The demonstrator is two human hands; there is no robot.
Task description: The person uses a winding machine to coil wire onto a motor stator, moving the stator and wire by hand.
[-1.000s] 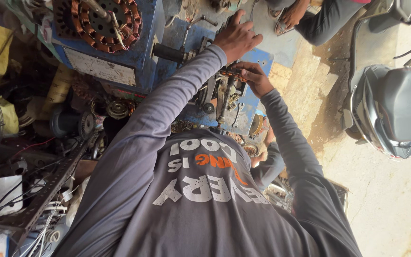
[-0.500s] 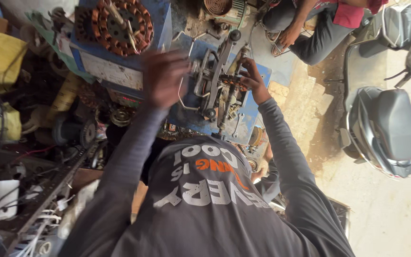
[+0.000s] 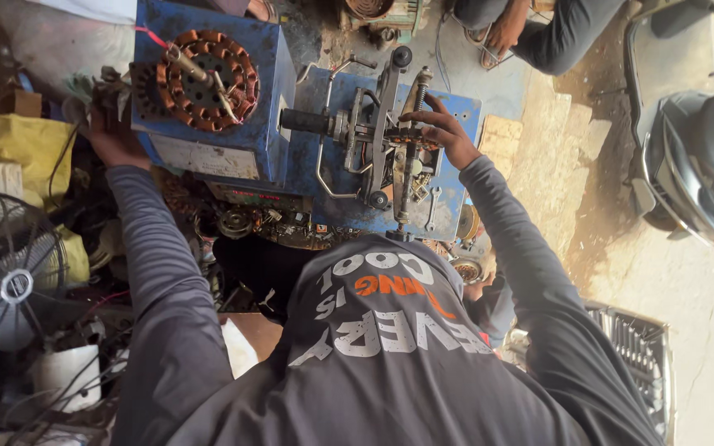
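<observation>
My right hand (image 3: pixel 448 132) rests with spread fingers on the metal frame of a blue winding machine (image 3: pixel 456 111), fingertips touching a small copper-wound part clamped in it. My left hand (image 3: pixel 109 136) reaches far to the left, beside a blue box (image 3: pixel 270 74) that carries a copper-wound stator (image 3: pixel 207 81); it seems to grasp a dark object at the box's left edge, mostly hidden. A black crank handle (image 3: pixel 303 121) sticks out between box and machine.
Another person sits at the top with a hand (image 3: pixel 503 37) on the ground. A scooter (image 3: pixel 700 165) stands right. A fan (image 3: pixel 6 285), a yellow bag (image 3: pixel 18 144), wires and motor parts crowd the left. A metal grille (image 3: pixel 638 355) lies lower right.
My left hand has swung from the machine's middle out to the left side of the blue box. My right hand stays on the clamped part. The view has shifted.
</observation>
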